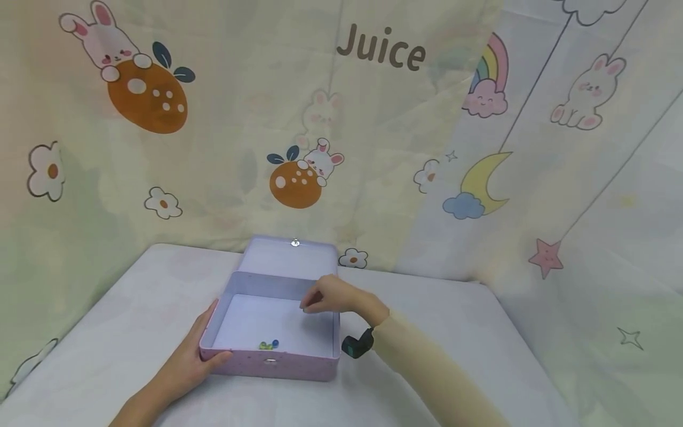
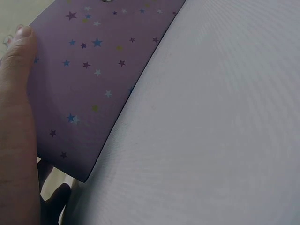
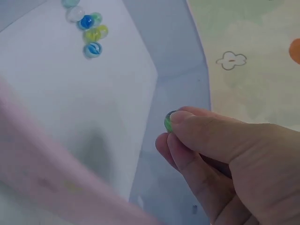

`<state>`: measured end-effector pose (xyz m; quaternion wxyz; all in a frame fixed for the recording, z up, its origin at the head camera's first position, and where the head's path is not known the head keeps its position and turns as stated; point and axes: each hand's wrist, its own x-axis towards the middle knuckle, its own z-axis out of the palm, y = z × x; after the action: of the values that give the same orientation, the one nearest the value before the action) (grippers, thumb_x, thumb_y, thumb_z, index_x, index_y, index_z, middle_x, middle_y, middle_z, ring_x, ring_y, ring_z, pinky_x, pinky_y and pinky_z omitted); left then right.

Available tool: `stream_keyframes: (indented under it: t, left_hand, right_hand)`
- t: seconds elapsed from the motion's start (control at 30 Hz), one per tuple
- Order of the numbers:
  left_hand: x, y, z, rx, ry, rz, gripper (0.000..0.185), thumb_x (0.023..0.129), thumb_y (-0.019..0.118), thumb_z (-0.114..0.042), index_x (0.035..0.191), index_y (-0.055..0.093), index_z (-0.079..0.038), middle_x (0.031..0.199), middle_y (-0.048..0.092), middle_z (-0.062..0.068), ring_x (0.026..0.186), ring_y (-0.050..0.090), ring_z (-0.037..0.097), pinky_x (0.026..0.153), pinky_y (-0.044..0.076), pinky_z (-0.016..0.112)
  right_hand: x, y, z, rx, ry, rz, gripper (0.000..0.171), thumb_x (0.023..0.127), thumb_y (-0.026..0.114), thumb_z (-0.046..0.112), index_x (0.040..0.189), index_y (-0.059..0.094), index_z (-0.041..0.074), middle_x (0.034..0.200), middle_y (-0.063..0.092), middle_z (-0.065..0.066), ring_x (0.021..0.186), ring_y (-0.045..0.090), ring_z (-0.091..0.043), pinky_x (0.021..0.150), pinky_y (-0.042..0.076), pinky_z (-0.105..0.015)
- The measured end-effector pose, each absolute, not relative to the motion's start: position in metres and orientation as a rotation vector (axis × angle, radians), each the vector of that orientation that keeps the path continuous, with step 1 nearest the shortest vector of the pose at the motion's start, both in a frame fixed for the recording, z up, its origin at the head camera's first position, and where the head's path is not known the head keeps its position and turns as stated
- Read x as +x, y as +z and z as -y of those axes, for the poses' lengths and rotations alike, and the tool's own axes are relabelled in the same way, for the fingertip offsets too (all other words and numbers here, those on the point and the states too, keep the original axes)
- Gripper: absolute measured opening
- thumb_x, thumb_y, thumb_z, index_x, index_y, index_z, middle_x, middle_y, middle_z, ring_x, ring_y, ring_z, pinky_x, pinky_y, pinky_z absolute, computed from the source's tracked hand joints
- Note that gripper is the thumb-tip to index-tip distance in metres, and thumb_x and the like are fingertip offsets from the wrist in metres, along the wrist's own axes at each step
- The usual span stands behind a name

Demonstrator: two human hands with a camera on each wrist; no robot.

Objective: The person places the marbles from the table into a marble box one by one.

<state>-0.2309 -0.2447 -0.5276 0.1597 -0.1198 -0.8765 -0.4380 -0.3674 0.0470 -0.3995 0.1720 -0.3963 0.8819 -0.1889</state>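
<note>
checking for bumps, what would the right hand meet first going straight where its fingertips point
Probably the white floor of the box, met by the pinched marble: the right hand points left and downward over it, though height is hard to judge.

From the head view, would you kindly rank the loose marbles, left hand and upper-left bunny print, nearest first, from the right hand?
1. Loose marbles: on the box floor, toward its front.
2. Left hand: at the box's left front corner.
3. Bunny print: high on the backdrop, left.

Rabbit-print curtain (image 1: 384,130) behind white table (image 1: 437,308)
</note>
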Motion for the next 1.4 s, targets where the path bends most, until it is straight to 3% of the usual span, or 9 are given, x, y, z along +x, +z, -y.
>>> stream_keyframes:
  t: [0.13, 0.2, 0.3, 0.4, 0.43, 0.6, 0.73, 1.1, 1.4]
  left_hand:
    - [-0.231, -0.528, 0.245, -0.361, -1.241, 2.489, 0.102, 0.078, 0.075, -0.026, 0.154, 0.008, -0.022, 0.155, 0.023, 0.014, 0.134, 0.014, -0.012, 0.096, 0.01, 0.001]
    - [-0.231, -0.528, 0.245, -0.361, -1.232, 2.491, 0.102, 0.078, 0.076, -0.026, 0.154, 0.008, -0.021, 0.155, 0.023, 0.014, 0.14, 0.018, 0.0, 0.097, 0.011, 0.001]
    - [-0.232, -0.527, 0.246, -0.357, -1.24, 2.502, 0.104, 0.077, 0.076, -0.027, 0.154, 0.007, -0.021, 0.155, 0.023, 0.014, 0.142, 0.025, 0.029, 0.112, 0.022, 0.026]
    - [-0.232, -0.527, 0.247, -0.347, -1.249, 2.515, 0.105, 0.077, 0.076, -0.028, 0.154, 0.006, -0.021, 0.155, 0.021, 0.014, 0.136, 0.028, 0.047, 0.107, 0.028, 0.055]
    - [-0.232, -0.527, 0.247, -0.344, -1.252, 2.518, 0.105, 0.077, 0.076, -0.028, 0.154, 0.006, -0.021, 0.156, 0.021, 0.014, 0.135, 0.027, 0.048, 0.104, 0.028, 0.061]
    - [-0.232, -0.527, 0.247, -0.338, -1.259, 2.524, 0.106, 0.077, 0.077, -0.028, 0.154, 0.006, -0.022, 0.156, 0.02, 0.012, 0.136, 0.027, 0.047, 0.107, 0.026, 0.057]
    - [-0.232, -0.527, 0.247, -0.355, -1.294, 2.506, 0.107, 0.076, 0.078, -0.028, 0.154, 0.005, -0.022, 0.156, 0.02, 0.015, 0.136, 0.026, 0.05, 0.097, 0.029, 0.07]
    - [-0.234, -0.525, 0.245, -0.323, -1.289, 2.527, 0.107, 0.076, 0.077, -0.031, 0.154, 0.005, -0.024, 0.155, 0.02, 0.018, 0.137, 0.025, 0.05, 0.097, 0.027, 0.072]
    - [-0.233, -0.525, 0.245, -0.319, -1.273, 2.527, 0.107, 0.075, 0.077, -0.031, 0.154, 0.006, -0.021, 0.155, 0.02, 0.017, 0.137, 0.026, 0.05, 0.098, 0.028, 0.071]
  right_hand:
    - [-0.373, -0.412, -0.034, -1.149, -0.501, -2.488, 0.014, 0.085, 0.07, 0.013, 0.099, 0.075, 0.012, 0.09, 0.072, 0.01, 0.081, 0.061, 0.004, 0.075, 0.05, -0.012]
    - [-0.375, -0.417, -0.029, -1.17, -0.471, -2.481, 0.014, 0.085, 0.07, 0.013, 0.097, 0.075, 0.012, 0.09, 0.072, 0.01, 0.081, 0.061, 0.005, 0.074, 0.049, -0.012]
    - [-0.378, -0.422, -0.023, -1.197, -0.427, -2.483, 0.012, 0.085, 0.07, 0.013, 0.096, 0.076, 0.014, 0.089, 0.072, 0.011, 0.08, 0.06, 0.005, 0.073, 0.049, -0.012]
    - [-0.38, -0.426, -0.018, -1.199, -0.407, -2.492, 0.012, 0.085, 0.071, 0.014, 0.095, 0.076, 0.015, 0.089, 0.072, 0.011, 0.08, 0.06, 0.005, 0.073, 0.049, -0.012]
    - [-0.381, -0.428, -0.016, -1.197, -0.402, -2.499, 0.012, 0.085, 0.071, 0.014, 0.095, 0.076, 0.015, 0.089, 0.071, 0.011, 0.08, 0.06, 0.005, 0.073, 0.049, -0.012]
    - [-0.385, -0.437, -0.01, -1.235, -0.368, -2.541, 0.011, 0.084, 0.071, 0.015, 0.094, 0.076, 0.017, 0.092, 0.071, 0.011, 0.082, 0.061, 0.004, 0.076, 0.048, -0.011]
    - [-0.386, -0.443, -0.006, -1.301, -0.319, -2.57, 0.011, 0.083, 0.072, 0.014, 0.093, 0.076, 0.018, 0.093, 0.072, 0.009, 0.085, 0.062, 0.003, 0.078, 0.048, -0.01]
    - [-0.388, -0.45, 0.001, -1.349, -0.275, -2.559, 0.018, 0.082, 0.073, 0.013, 0.099, 0.075, 0.019, 0.096, 0.071, 0.01, 0.086, 0.06, 0.003, 0.078, 0.047, -0.009]
    - [-0.387, -0.428, -0.018, -1.342, -0.602, -2.595, 0.023, 0.086, 0.068, 0.012, 0.108, 0.073, 0.012, 0.103, 0.07, 0.003, 0.092, 0.063, -0.004, 0.081, 0.051, -0.015]
